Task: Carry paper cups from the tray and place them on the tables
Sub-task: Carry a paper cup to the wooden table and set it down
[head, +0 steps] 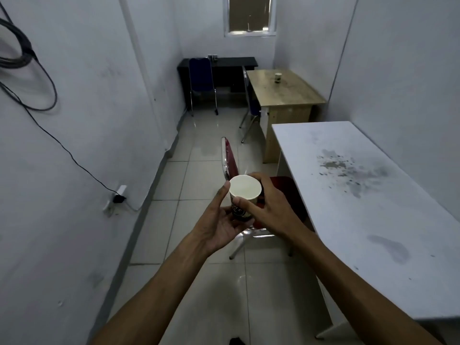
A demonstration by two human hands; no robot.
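Both hands on one cup (245,195): left hand (221,220) cupped under its base, right hand (267,205) curled round the side, fingers half closed. Held upright over the red chair (230,160), just left of the white table (373,207). Mid-carry, looks like. Next up, probably: swing right and set it down on the white table. Looks empty inside, pale bottom showing. Another cup (277,77) already on the wooden table (286,93) beyond the white table; contents too small to tell.

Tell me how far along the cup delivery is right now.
Done: one cup stands on the wooden table. In hand: the left hand and right hand carry a paper cup above the floor. Left: the white table and black desk show no cup.
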